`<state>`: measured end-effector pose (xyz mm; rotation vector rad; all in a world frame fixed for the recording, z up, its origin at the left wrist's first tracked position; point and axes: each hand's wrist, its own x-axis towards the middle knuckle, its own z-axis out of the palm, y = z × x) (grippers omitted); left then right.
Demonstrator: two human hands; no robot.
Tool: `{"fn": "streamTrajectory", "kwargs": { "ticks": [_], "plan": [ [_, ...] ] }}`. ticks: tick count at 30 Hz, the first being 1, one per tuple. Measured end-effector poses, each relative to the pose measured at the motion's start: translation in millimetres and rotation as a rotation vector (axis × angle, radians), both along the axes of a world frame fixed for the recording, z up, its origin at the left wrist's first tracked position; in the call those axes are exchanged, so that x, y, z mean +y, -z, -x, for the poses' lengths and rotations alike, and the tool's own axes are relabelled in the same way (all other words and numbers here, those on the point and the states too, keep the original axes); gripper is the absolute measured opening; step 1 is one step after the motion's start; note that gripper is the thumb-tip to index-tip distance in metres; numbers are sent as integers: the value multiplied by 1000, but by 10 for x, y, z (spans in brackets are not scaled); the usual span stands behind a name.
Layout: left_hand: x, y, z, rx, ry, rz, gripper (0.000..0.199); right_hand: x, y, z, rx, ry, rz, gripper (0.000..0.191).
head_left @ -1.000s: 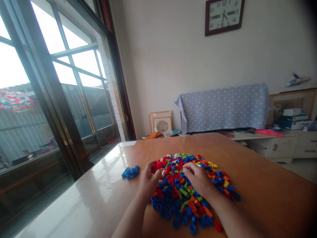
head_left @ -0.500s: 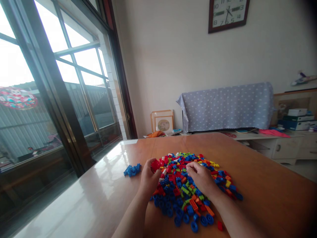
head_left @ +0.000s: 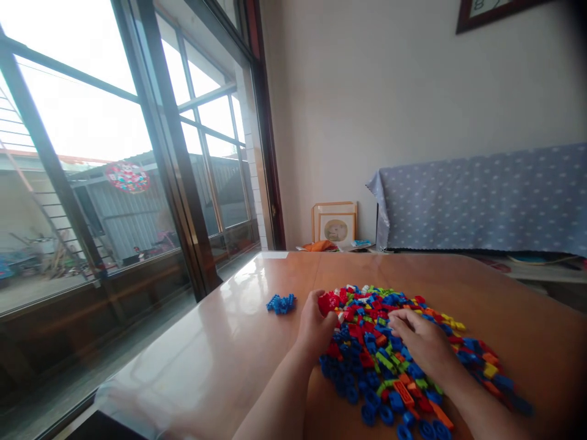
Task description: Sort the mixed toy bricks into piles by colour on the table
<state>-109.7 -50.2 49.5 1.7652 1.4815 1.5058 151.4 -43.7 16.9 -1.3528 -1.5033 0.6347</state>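
Observation:
A wide pile of small toy bricks [head_left: 385,360] in red, blue, green, orange, yellow and white lies on the brown table [head_left: 229,348]. My left hand [head_left: 316,324] is at the pile's left edge, its fingers curled round a red piece [head_left: 327,302]. Over the middle right of the pile is my right hand [head_left: 419,336], thumb and fingers pressed together; whatever they pinch is too small to name. Left of my left hand, a cluster of blue pieces [head_left: 281,304] sits apart from the pile.
Beyond the table a spotted grey-blue cloth [head_left: 481,201] covers something at the wall. Framed pictures [head_left: 337,226] lean beside an orange item [head_left: 320,245]. Large windows [head_left: 114,183] stand on the left. A dark object [head_left: 110,428] shows at the bottom left.
The view has turned left, so the table, pile and both hands appear farther right. Both hands keep nearly the same places over the pile.

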Motion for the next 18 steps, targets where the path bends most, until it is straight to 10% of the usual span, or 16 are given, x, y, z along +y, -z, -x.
{"fn": "streamTrajectory", "kwargs": {
  "ticks": [12, 18],
  "plan": [
    [202, -776, 131, -468, -85, -66, 40, -135, -245, 111, 65, 22, -71, 35],
    [768, -658, 172, -221, -197, 51, 36, -164, -289, 132, 14, -1, -61, 37]
  ]
}}
